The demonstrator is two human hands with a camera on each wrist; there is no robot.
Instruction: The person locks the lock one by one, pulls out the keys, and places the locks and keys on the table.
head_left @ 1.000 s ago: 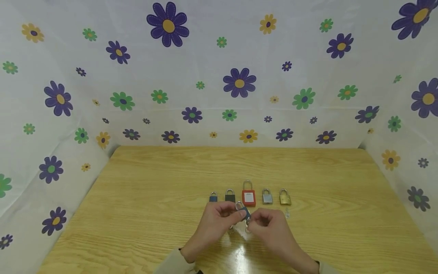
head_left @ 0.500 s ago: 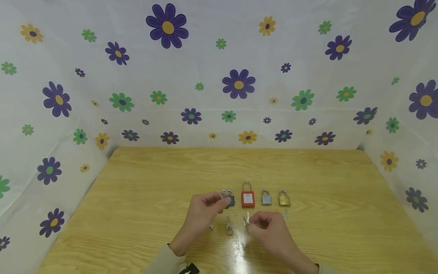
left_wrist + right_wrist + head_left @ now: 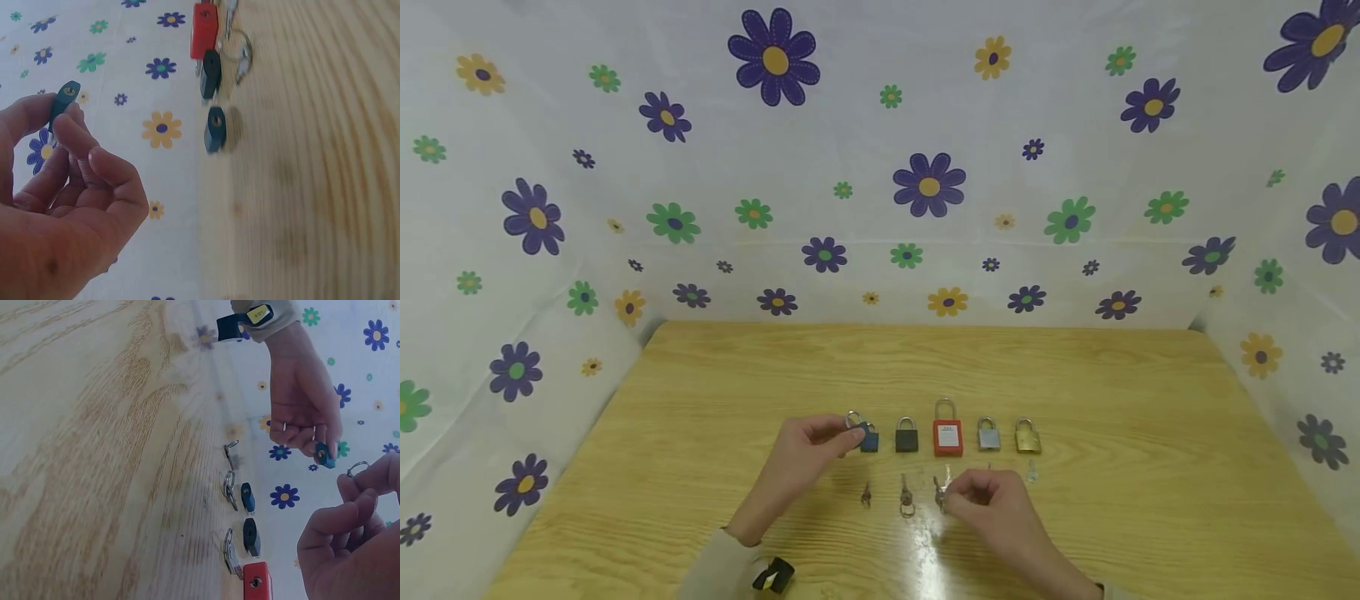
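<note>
My left hand (image 3: 805, 454) pinches a small blue padlock (image 3: 64, 97) between thumb and fingers, at the left end of a padlock row. A second blue padlock (image 3: 869, 442) stands just behind it, partly overlapped in the head view. Farther right, my right hand (image 3: 996, 504) pinches a metal key ring (image 3: 357, 469) at its fingertips; whatever hangs from it is mostly hidden. Along the row follow a black padlock (image 3: 906, 440), a red padlock (image 3: 947, 439) with a white label, a silver padlock (image 3: 988, 439) and a brass padlock (image 3: 1027, 438).
In front of the padlocks lie keys (image 3: 867, 496), keys on a ring (image 3: 907, 500) and more keys (image 3: 938, 493) beside my right hand. Another small key (image 3: 1032, 472) lies near the brass padlock. Flower-printed cloth (image 3: 850, 150) walls the wooden table (image 3: 737, 392) at back and sides.
My left hand has carried the blue padlock leftward, away from the right hand, past the black padlock to the second blue one. The right hand has stayed nearly in place.
</note>
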